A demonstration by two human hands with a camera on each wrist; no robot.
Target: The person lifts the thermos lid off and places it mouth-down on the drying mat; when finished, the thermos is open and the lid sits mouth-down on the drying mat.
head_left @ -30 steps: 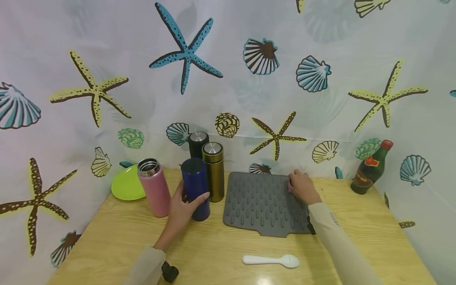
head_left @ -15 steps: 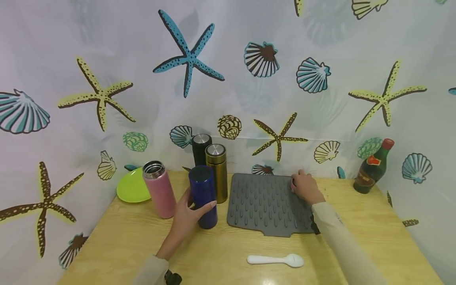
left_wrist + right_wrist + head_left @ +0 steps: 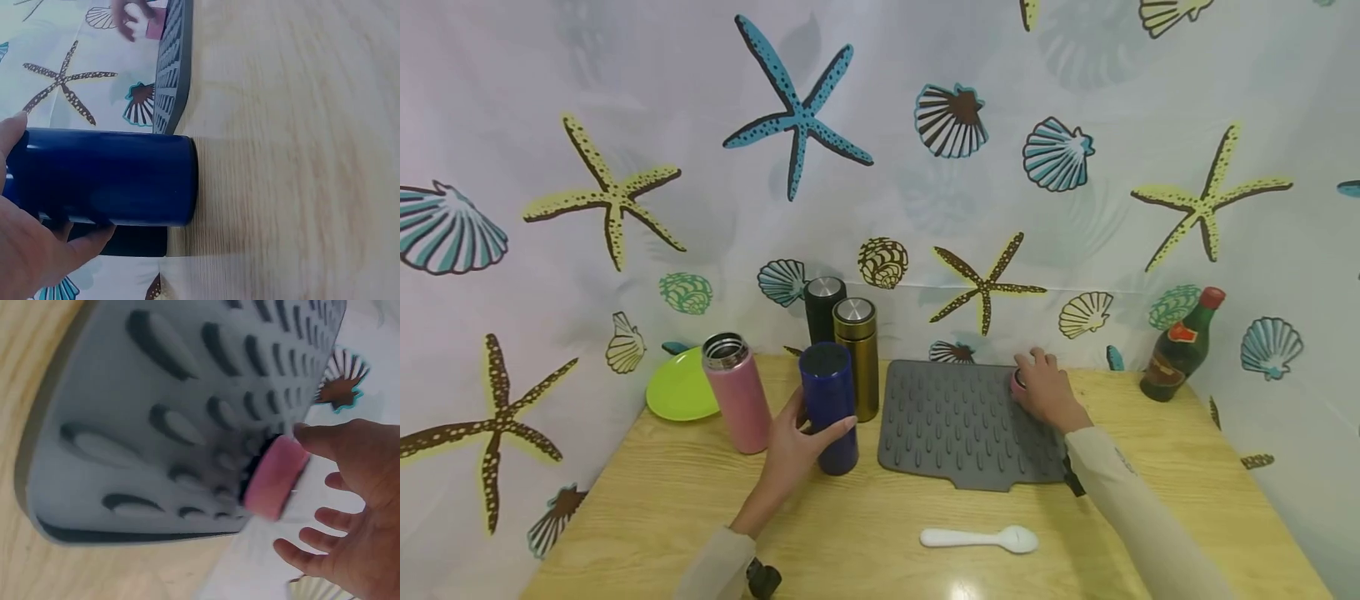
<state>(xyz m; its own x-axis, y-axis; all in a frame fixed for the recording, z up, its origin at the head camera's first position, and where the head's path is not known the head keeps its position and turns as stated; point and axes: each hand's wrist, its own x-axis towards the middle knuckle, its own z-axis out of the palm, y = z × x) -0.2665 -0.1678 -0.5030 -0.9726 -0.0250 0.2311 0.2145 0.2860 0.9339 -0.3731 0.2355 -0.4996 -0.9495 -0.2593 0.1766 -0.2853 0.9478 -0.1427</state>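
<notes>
My left hand (image 3: 790, 446) grips a blue thermos flask (image 3: 829, 412) with a dark top, thumb across its front. In the left wrist view its lower end shows close to the wooden table. To its left stands a pink thermos flask (image 3: 737, 400) with no lid, its steel mouth bare. Over the far right corner of a grey ribbed mat (image 3: 940, 425) is my right hand (image 3: 1051, 390). A round pink lid (image 3: 275, 480) sits on the mat beneath it. In the right wrist view the thumb tip is right at the lid, while the other fingers are spread away from it.
A gold flask (image 3: 857, 358) and a black flask (image 3: 822, 312) stand behind the blue one. At back left lies a green plate (image 3: 679, 390). A dark green bottle (image 3: 1180, 350) stands at back right. A white spoon (image 3: 977, 538) lies in front of the mat.
The fingers of my right hand have spread and lifted off the pink lid, which stays on the mat. My left hand has brought the blue flask slightly nearer and to the right.
</notes>
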